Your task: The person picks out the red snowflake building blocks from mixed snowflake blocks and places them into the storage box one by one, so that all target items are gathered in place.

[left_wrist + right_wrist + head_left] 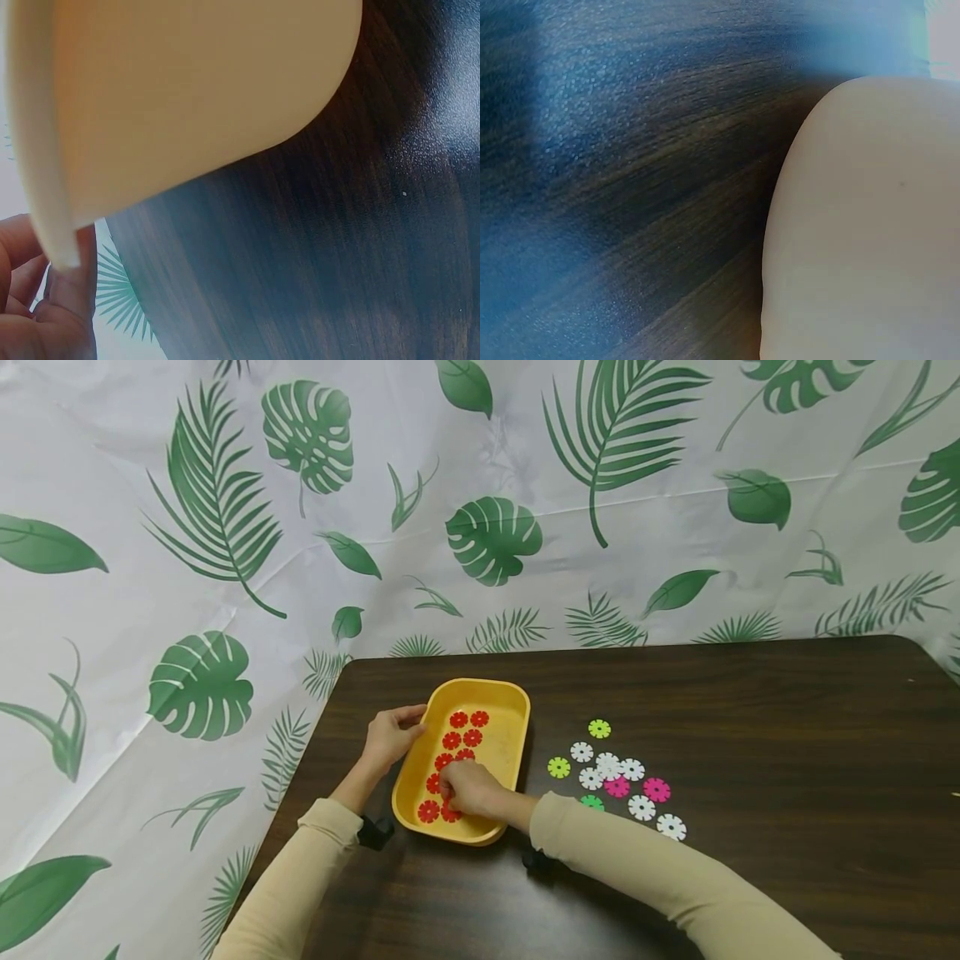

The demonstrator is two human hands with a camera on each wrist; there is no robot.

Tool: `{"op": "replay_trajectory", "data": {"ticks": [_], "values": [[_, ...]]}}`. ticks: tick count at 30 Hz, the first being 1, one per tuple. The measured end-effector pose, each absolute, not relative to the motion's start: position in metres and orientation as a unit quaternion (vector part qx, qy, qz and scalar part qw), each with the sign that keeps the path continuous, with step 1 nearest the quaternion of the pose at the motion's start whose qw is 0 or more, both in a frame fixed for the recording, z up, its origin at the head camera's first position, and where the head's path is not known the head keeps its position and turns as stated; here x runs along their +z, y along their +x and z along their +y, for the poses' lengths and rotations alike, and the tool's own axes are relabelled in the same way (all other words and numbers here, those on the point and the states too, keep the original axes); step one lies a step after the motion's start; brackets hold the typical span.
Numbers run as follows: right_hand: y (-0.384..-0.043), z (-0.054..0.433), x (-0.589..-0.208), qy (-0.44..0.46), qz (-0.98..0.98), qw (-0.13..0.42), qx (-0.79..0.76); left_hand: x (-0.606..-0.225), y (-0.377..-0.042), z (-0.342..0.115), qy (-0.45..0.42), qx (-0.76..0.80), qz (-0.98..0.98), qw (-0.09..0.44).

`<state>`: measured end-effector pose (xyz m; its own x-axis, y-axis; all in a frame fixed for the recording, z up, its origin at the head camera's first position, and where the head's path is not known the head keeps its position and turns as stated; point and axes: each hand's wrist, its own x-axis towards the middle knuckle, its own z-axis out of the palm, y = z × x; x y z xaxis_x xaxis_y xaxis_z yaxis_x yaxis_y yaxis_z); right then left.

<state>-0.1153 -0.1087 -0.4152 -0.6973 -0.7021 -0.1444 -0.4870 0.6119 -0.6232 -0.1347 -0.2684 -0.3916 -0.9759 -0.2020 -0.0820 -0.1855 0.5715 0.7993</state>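
Note:
A yellow tray (491,693) lies on the dark table, with red notched discs (458,719) in two rows inside it. My left hand (387,737) grips the tray's left rim; the left wrist view shows fingers (64,296) at the edge of the tray wall (187,90). Over the lower part of the tray, my right hand (472,787) reaches down among the red discs with bent fingers. Its fingertips are near a lower disc (451,812), but whether they pinch it is hidden. A pale rounded surface fills the right wrist view's right side; no fingers show there.
Right of the tray lie loose notched discs: several white ones (642,807), pink ones (657,790), yellow-green ones (558,767) and a green one (592,802) partly behind the right sleeve (637,860). A leaf-patterned sheet (420,460) hangs behind the table (787,735).

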Motion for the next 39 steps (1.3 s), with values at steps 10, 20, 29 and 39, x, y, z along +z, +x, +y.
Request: {"op": "replay_trajectory", "data": {"ticks": [10, 20, 29, 39], "values": [[-0.115, -0.108, -0.419, -0.347, 0.883, 0.174, -0.264, -0.394, -0.136, -0.267, 0.118, -0.447, -0.886, 0.009], [-0.114, -0.104, -0.417, -0.342, 0.883, 0.152, -0.285, -0.395, -0.136, -0.266, 0.111, -0.449, -0.887, 0.013], [-0.127, -0.082, -0.401, -0.307, 0.842, 0.140, -0.422, -0.393, -0.135, -0.264, 0.112, -0.448, -0.887, 0.013], [-0.143, -0.001, -0.383, -0.267, 0.820, 0.013, -0.506, -0.392, -0.133, -0.268, 0.106, -0.446, -0.889, 0.007]]}}
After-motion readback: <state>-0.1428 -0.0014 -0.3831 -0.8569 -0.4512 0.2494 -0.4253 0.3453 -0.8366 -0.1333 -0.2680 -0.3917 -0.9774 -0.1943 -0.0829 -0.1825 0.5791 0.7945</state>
